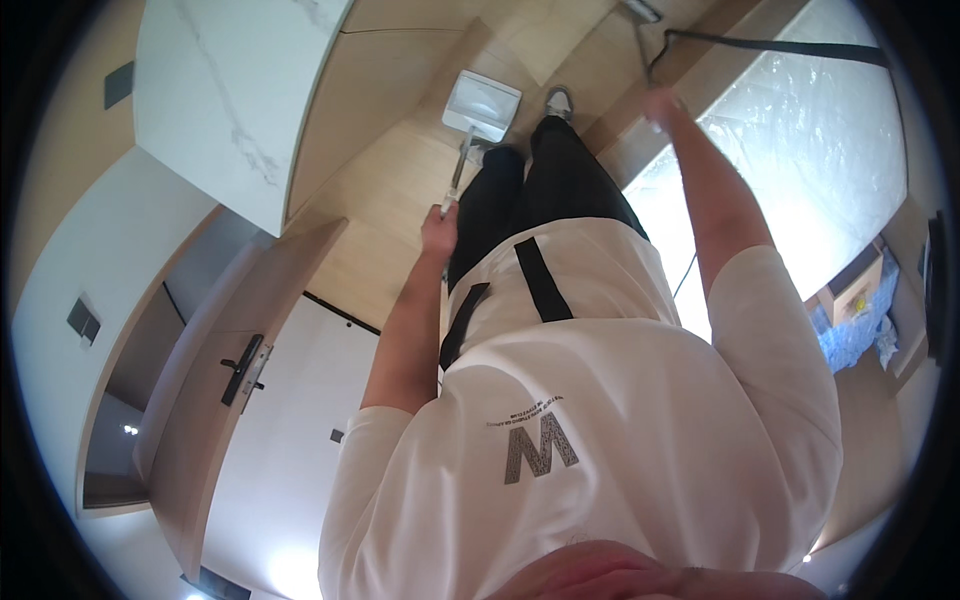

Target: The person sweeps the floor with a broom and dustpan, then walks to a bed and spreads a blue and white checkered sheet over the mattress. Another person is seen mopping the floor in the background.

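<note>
My left hand (439, 229) grips the pale end of a long-handled dustpan's handle (458, 174). The white dustpan (481, 105) rests on the floor just ahead of my feet, its tray facing up. On the right, my right hand (661, 106), a little blurred, is closed around a thin dark stick (645, 56). That stick runs forward to a pale head (643, 10), seemingly a broom's, cut off by the top of the view. My right shoe (559, 103) stands to the right of the dustpan; my left shoe (472, 152) is partly hidden behind its handle.
A white marbled slab top (217, 90) on a wooden cabinet (360, 82) borders the left side. Behind it, a wooden door (247, 360) stands ajar. To the right lies a bright plastic-covered surface (817, 150), crossed by a black strap (787, 47). Blue plastic wrap (855, 337) surrounds a wooden box (851, 285).
</note>
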Demonstrator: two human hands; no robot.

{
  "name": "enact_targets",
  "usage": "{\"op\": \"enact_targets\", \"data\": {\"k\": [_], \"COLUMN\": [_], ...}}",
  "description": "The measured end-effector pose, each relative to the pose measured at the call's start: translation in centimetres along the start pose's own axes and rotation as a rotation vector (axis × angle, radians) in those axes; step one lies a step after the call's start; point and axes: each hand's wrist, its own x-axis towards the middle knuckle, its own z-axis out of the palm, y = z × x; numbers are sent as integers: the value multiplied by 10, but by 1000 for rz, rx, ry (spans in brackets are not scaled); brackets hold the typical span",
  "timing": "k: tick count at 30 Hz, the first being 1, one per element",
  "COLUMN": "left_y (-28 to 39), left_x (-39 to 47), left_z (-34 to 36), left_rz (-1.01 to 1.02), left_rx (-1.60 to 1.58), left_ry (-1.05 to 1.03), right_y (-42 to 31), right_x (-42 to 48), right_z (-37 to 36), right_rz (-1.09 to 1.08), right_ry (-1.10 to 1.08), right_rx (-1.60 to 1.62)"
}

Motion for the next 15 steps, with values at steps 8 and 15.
{"op": "enact_targets", "data": {"k": [8, 15], "left_y": [-64, -112], "left_x": [19, 12], "left_z": [38, 48], "left_rz": [4, 83], "left_rx": [64, 31], "left_ry": [18, -11], "right_y": [51, 67], "right_x": [-95, -150], "right_z": [101, 147], "right_rz": [-926, -529], "right_ry": [-292, -335], "right_rx": [-1152, -325]}}
